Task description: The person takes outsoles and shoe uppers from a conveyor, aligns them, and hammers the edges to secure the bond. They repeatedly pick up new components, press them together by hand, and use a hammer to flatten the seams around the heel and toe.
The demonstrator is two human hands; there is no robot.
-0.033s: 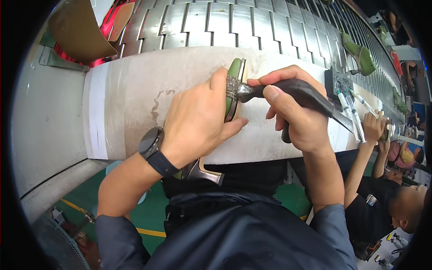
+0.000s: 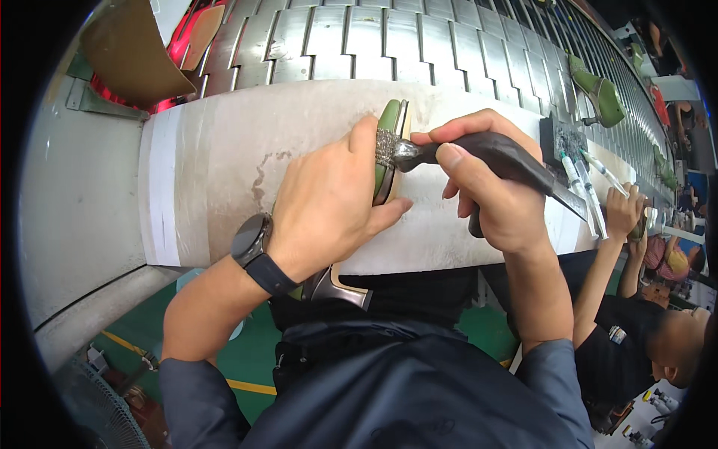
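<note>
My left hand (image 2: 325,198) is wrapped round a green high-heeled shoe (image 2: 389,116) turned on its side, with its sole edge facing right. A band of sparkling stones (image 2: 385,146) crosses the shoe near the toe. Below my left wrist the shoe's dark metallic heel (image 2: 340,290) sticks out past the bench edge. My right hand (image 2: 501,187) grips a dark-wrapped shoemaker's hammer (image 2: 493,153) by its head. Its rounded metal face meets the shoe at the band's sole side, and its flat blade end points right. Most of the shoe's middle is hidden behind my left hand.
The shoe is over a pale covered bench (image 2: 224,187). Several syringes (image 2: 580,183) lie beside a dark block (image 2: 561,142) at the right. Beyond runs a metal slat conveyor (image 2: 359,37) carrying another green shoe (image 2: 602,97). A co-worker's hand (image 2: 624,209) is at the far right.
</note>
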